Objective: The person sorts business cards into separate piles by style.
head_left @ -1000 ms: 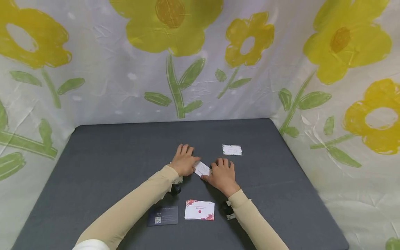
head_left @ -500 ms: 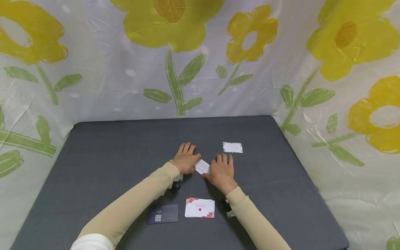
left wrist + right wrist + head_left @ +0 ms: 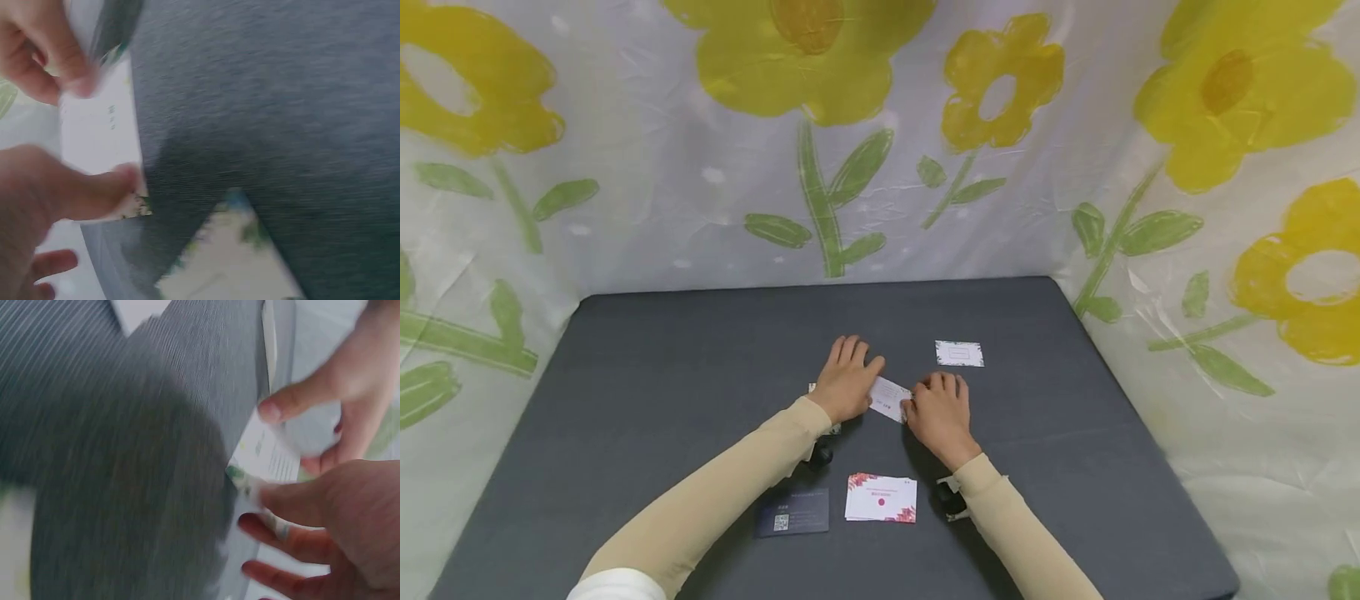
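A white card with small print and leafy green corners (image 3: 889, 399) is held between both hands over the middle of the table. My left hand (image 3: 846, 387) pinches its left end, thumb across the printed face in the left wrist view. My right hand (image 3: 940, 417) pinches the leafy right end between thumb and fingers, as the right wrist view shows, with some blur. Another white card with a leafy border (image 3: 234, 262) lies close to the left wrist; in the head view the left hand and sleeve mostly cover it.
A white leaf-bordered card (image 3: 959, 353) lies beyond the right hand. Nearer the body lie a dark blue card with a QR code (image 3: 793, 512) and a small stack of white cards with red floral corners (image 3: 881, 499). Flower-printed cloth (image 3: 685, 208) surrounds the grey table (image 3: 700, 350).
The right hand has shifted slightly right, its thumb moving from the card's lower edge to its right end. More of the card's face shows between the hands.
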`<state>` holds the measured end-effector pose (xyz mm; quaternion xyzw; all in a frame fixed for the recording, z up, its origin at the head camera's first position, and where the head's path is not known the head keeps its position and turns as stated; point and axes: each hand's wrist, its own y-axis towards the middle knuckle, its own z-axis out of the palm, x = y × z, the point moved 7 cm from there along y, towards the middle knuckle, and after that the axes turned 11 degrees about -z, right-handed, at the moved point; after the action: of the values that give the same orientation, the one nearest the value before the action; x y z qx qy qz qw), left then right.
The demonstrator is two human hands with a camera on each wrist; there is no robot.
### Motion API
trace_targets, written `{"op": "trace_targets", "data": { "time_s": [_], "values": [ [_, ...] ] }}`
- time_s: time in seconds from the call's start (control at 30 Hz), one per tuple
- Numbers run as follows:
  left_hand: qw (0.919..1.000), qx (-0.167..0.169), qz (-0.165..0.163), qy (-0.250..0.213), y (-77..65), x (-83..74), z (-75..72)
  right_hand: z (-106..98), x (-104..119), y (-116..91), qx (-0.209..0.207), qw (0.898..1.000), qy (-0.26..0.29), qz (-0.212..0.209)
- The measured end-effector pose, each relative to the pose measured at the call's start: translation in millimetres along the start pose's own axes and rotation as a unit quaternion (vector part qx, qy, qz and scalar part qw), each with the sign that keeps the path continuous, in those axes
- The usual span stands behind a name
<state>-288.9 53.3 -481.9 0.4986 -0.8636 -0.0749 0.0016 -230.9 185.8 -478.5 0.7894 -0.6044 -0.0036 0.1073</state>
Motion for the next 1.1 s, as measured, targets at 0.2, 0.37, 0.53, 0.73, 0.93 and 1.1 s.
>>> {"op": "trace_targets", "data": {
  "time_s": [0.2, 0.37, 0.53, 0.73, 0.93, 1.1],
  "values": [
    [0.9941, -0.107, 0.001, -0.020, -9.3, -9.9, -21.8, -20.4, -22.8, -4.1, -0.086, 0.991, 0.098, 0.009],
    [0.9934, -0.087, 0.012, -0.074, -11.7, -30.0, -39.4, -41.3, -31.2, -13.9, -0.150, 0.981, 0.118, -0.029],
    [0.9860, -0.023, 0.007, -0.165, -17.5, -48.1, -52.3, -73.9, -36.6, -39.2, -0.201, 0.972, 0.105, -0.065],
    [0.9539, 0.094, 0.005, -0.285, -30.8, -82.6, -57.9, -93.5, -53.9, -76.0, -0.118, 0.976, 0.183, 0.023],
    [0.9128, 0.191, -0.034, -0.360, -46.9, -111.7, -31.5, -71.9, -71.5, -103.0, -0.003, 0.969, 0.226, 0.101],
    [0.9424, 0.175, -0.027, -0.284, -60.7, -130.1, -1.6, -43.0, -80.0, -120.4, 0.046, 0.965, 0.227, 0.122]
  ]
}}
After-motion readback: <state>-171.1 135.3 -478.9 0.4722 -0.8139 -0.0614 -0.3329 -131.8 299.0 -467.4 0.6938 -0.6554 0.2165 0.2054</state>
